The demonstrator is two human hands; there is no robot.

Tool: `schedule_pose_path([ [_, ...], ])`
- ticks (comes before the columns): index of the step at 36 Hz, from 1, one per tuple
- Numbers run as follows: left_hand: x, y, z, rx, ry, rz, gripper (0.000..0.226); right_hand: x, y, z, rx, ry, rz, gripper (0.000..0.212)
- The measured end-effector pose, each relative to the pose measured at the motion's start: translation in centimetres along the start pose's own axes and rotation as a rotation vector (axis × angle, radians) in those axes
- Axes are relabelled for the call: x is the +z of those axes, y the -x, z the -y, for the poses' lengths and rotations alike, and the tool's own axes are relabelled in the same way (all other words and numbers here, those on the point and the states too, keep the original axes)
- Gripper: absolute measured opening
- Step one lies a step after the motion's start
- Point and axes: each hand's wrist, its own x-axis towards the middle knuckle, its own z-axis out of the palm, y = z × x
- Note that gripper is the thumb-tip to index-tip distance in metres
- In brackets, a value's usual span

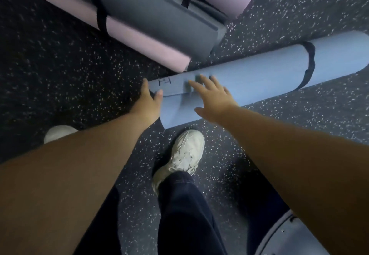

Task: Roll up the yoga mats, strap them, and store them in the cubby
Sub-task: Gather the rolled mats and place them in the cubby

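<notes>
A rolled blue mat [249, 77] lies on dark speckled rubber flooring [60, 79], strapped mats [139, 15] beyond it. The left hand [148, 97] grips its near-left end; the right hand [211, 95] rests on top, fingers spread.

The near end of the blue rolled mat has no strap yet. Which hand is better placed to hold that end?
Probably the left hand: it already grips the near end of the blue mat. The right hand rests open further along.
</notes>
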Motion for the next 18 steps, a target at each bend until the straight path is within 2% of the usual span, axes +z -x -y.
schedule_pose_path([
  [4, 1.2, -0.4, -0.8, -0.017, 0.229, -0.010, 0.069, 0.9, -0.4, 0.1, -0.011, 0.029, -0.003, 0.078],
  [8, 1.4, 0.5, -1.1, -0.034, 0.470, -0.089, 0.058, 0.8, 0.2, 0.3, -0.004, 0.048, -0.044, 0.077],
  [13, 1.0, 3.5, -1.9, 0.029, 0.611, -0.152, 0.056, -1.0, 2.2, 1.5, 0.028, 0.081, -0.142, 0.074],
  [18, -2.0, 8.3, -3.6, 0.118, 0.723, -0.220, 0.057, -4.5, 5.3, 3.7, -0.028, 0.081, -0.184, 0.081],
])
